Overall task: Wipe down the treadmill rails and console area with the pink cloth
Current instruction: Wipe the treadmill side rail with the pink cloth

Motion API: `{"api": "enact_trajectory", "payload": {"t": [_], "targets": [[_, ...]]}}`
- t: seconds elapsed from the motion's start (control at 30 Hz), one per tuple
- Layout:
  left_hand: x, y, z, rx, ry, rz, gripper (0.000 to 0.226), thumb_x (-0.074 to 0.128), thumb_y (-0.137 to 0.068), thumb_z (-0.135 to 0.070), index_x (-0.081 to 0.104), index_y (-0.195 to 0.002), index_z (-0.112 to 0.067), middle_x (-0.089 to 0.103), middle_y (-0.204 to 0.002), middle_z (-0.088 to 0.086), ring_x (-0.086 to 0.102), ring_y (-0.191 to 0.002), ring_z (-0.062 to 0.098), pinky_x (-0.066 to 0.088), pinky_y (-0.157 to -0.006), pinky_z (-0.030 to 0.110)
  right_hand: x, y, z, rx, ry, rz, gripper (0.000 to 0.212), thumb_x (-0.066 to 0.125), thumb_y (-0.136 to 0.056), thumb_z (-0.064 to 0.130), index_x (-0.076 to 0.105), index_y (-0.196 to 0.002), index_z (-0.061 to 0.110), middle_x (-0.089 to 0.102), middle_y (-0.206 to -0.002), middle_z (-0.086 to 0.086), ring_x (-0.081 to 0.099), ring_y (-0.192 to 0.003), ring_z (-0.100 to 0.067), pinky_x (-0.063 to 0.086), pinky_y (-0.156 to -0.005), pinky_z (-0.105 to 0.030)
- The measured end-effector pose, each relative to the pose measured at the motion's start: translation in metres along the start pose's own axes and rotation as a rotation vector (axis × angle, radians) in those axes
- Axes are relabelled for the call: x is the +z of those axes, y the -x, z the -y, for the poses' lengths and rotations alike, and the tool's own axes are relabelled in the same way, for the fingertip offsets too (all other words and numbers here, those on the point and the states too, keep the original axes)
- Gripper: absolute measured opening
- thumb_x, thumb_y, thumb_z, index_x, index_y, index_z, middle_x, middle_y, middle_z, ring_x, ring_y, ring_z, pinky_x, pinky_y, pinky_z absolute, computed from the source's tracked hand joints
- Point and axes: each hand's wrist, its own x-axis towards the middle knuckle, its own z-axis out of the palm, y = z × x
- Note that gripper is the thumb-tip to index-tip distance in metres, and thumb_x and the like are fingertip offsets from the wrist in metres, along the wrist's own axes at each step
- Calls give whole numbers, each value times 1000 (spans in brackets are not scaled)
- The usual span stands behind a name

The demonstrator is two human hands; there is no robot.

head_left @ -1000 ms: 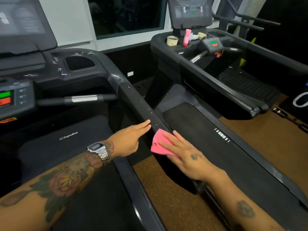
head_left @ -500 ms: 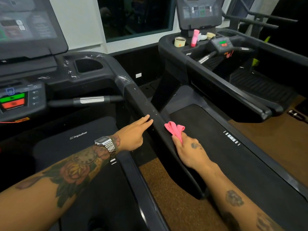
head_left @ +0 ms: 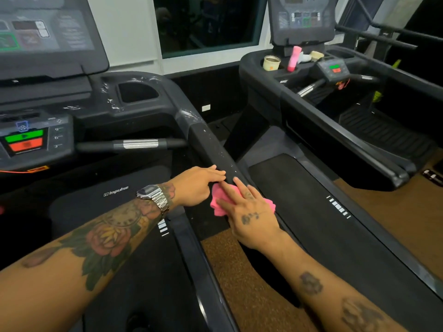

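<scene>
Head view: the right hand (head_left: 249, 212) lies flat, fingers spread, pressing the pink cloth (head_left: 219, 207) onto the treadmill's right side rail (head_left: 211, 147). The left hand (head_left: 195, 185), a silver wristwatch (head_left: 153, 195) on its wrist, rests loosely curled against the rail's inner edge, holding nothing, its fingertips touching the cloth.
</scene>
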Motion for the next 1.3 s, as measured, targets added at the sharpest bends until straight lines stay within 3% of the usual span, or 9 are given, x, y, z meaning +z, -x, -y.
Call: {"api": "enact_trajectory", "payload": {"t": [0.17,0.27,0.33,0.5,0.63,0.87,1.0,1.17,1.3], "targets": [[-7,-3,14,-98,86,-78,67,39,-83,6,47,-142,-24,50,-143,0,47,-131,17,37,-98,12,-6,-24,-10,-33,-100,-19,53,50,-95,28,42,-147,30,18,-163,3,11,-150,-27,11,-119,-43],[-4,-4,21,-41,62,-56,68,39,-81,8,49,-140,-24,45,-148,-4,39,-138,13,29,-114,25,-7,-1,-16,-29,-199,-46,51,45,-101,33,33,-150,35,10,-164,9,3,-151,-21,2,-118,-35],[1,-5,25,-18,24,-47,69,39,-82,7,47,-141,-27,34,-154,-8,34,-140,13,28,-114,27,-6,26,-19,44,-297,-84,50,41,-103,37,28,-151,41,9,-164,11,2,-151,-17,5,-119,-31],[13,-1,29,-12,24,-68,71,40,-85,5,40,-145,-34,16,-160,-16,48,-128,14,33,-82,11,-8,61,-8,385,-442,-71,54,27,-102,51,5,-152,49,-5,-162,18,-2,-149,-5,12,-122,-28],[20,2,35,26,22,-91,74,42,-86,4,33,-147,-36,9,-160,-18,33,-140,8,33,-87,11,-11,39,0,440,-340,32,66,20,-99,61,-10,-153,40,-10,-164,4,0,-151,-22,13,-121,-37],[16,-2,51,96,88,-117,63,46,-92,-4,38,-144,-39,20,-157,-19,17,-144,1,25,-117,30,-10,-24,-6,468,-313,68,71,22,-98,64,-10,-154,34,1,-164,-7,13,-149,-32,25,-118,-44],[-3,-16,64,63,188,-122,65,53,-94,-17,26,-148,-40,40,-147,-21,45,-115,-16,38,-102,25,-11,-63,-11,501,-343,82,79,34,-94,65,-10,-153,38,4,-165,-1,15,-149,-28,30,-114,-46],[-25,-44,120,-4,77,-227,57,58,-90,-27,40,-144,-26,51,-137,-4,48,-127,15,39,-107,38,-12,-110,-15,533,-368,78,92,48,-87,67,-14,-151,43,9,-164,0,17,-149,-28,34,-110,-46],[-45,-62,165,-112,-27,-189,53,59,-90,-28,45,-140,-20,50,-137,2,50,-123,23,43,-102,43,-13,-140,-10,541,-298,73,90,46,-89,67,-11,-153,37,5,-165,-3,11,-150,-31,30,-113,-45]]}}
